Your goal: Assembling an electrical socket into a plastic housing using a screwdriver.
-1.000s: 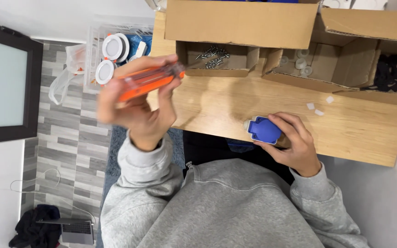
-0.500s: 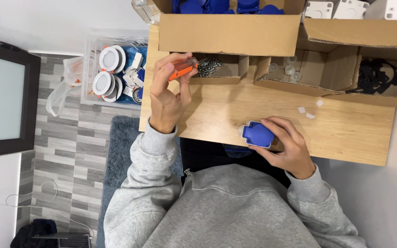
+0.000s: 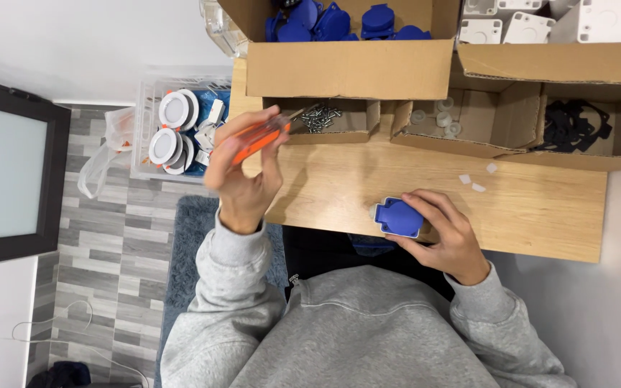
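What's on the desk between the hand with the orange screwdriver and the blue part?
Head view: only bare wooden desk lies between the left hand holding the orange screwdriver and the blue part in the right hand.

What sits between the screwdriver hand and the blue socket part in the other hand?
Nothing visible. The left hand holds the orange screwdriver above the table's left edge; the right hand grips the blue socket part on the wooden table. Only bare tabletop lies between them.

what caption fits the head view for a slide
Left hand lifts an orange-handled screwdriver toward a box of screws; right hand holds a blue socket cover on the wooden desk.
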